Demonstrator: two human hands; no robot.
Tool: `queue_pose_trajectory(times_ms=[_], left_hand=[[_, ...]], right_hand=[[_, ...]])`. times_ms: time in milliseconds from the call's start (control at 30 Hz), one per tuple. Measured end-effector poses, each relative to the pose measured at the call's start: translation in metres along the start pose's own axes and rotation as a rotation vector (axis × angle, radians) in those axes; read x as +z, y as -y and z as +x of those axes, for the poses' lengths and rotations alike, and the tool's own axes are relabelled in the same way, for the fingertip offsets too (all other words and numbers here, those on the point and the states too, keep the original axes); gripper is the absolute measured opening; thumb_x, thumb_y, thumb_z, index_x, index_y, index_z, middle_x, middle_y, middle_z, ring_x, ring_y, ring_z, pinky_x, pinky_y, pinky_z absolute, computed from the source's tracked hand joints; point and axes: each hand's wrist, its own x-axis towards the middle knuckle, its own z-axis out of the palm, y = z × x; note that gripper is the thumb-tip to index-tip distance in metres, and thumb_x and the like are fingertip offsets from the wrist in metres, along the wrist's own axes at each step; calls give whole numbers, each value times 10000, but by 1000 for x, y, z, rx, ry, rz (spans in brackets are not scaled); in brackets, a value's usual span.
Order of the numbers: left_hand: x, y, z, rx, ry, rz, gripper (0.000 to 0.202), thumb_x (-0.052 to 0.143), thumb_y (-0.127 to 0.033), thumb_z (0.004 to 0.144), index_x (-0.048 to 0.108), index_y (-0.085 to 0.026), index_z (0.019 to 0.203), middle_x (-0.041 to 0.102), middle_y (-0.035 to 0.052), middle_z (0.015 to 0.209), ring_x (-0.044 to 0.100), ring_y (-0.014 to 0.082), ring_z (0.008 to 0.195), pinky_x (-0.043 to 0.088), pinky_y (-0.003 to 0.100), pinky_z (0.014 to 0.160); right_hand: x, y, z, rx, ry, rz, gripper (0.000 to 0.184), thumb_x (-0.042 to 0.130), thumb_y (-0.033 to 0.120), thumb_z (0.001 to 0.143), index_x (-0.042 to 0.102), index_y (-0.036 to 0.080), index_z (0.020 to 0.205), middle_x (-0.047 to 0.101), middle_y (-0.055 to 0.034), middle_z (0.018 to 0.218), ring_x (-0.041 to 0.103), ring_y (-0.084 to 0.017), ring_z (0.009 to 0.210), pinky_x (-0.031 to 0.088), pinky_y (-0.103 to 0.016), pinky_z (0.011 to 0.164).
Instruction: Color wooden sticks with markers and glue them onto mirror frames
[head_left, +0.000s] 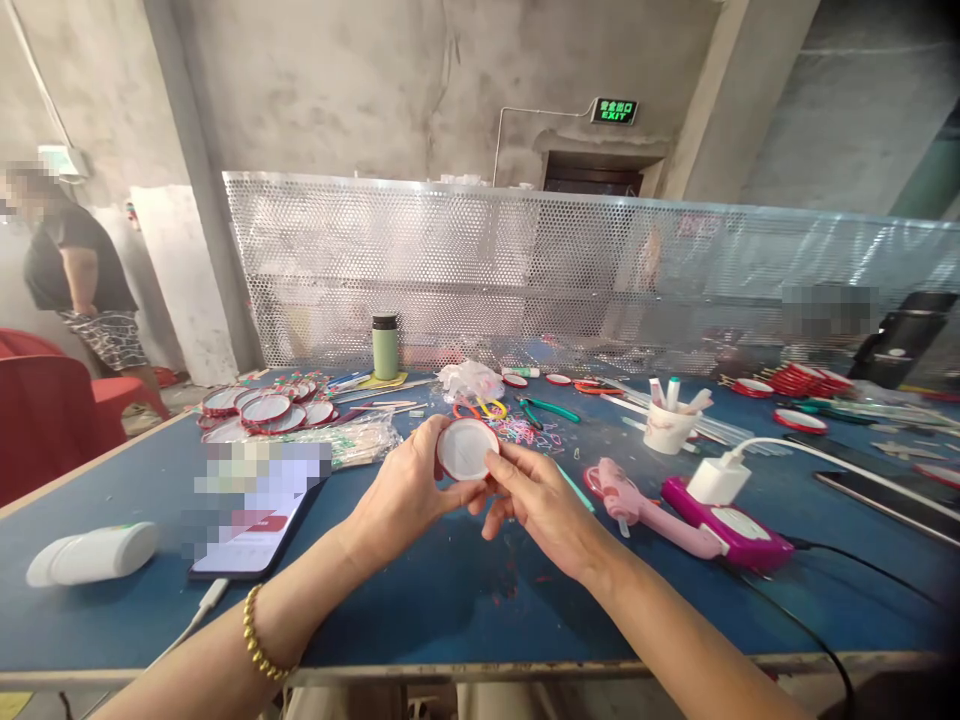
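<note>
Between my two hands, above the middle of the blue table, is a round white disc with a red rim (468, 449). My left hand (409, 475) grips it along its left side and lower edge. On the right side, the thumb and fingers of my right hand (536, 495) are closed on its edge. The white face is turned toward me, and whatever is behind the disc is hidden. Beyond the hands lie small coloured clips (529, 432) and pliers with teal handles (551, 410). A pile of similar red-rimmed discs (265, 409) rests at the back left.
A phone (259, 515) and a white bottle (94, 553) lie on the left. To the right are a pink glue gun (652, 515), a magenta power strip (727, 525) with cables, and a cup of pens (669, 428). Behind stand a green tumbler (385, 348) and a perforated metal screen (450, 270).
</note>
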Motion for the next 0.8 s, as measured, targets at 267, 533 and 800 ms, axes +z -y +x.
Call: queue_pose_trajectory(times_ms=[267, 533, 800], left_hand=[[-7, -3, 8, -133, 204, -440, 442, 645, -369, 864, 540, -150, 1233, 645, 18, 847, 573, 140, 710, 467, 278, 659], [-6, -6, 10, -417, 295, -678, 239, 595, -374, 837, 549, -148, 773, 603, -3, 615, 559, 107, 488, 400, 229, 476], [-9, -6, 12, -460, 95, -687, 240, 600, -352, 796, 540, -150, 681, 529, -40, 551, 381, 41, 426, 257, 193, 428]], right_hand=[[1, -3, 5, 73, -205, -23, 286, 729, 384, 771, 663, 122, 863, 680, -35, 656, 677, -150, 530, 550, -239, 457], [5, -7, 7, 33, -243, -47, 298, 726, 400, 776, 650, 132, 885, 698, -38, 688, 666, -136, 525, 568, -247, 478], [10, -2, 2, 5, -58, 169, 393, 665, 169, 717, 657, 181, 1109, 686, -65, 1015, 674, -173, 799, 602, -298, 615]])
